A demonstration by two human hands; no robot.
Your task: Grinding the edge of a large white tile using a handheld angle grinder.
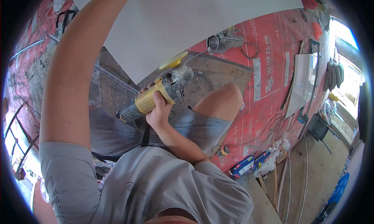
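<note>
Head | right grip [159, 114]: curled closed round yellow power tool [145, 103] | left grip: out of frame, can't tell

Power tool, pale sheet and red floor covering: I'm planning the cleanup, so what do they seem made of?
Power tool: yellow casing probably hard plastic, moulded and dirty; grey head perhaps scuffed metal. Pale sheet: smooth, matte, maybe board or tile; its plain face leaves it open. Red floor covering: likely thin plastic sheeting, printed and scuffed.
</note>
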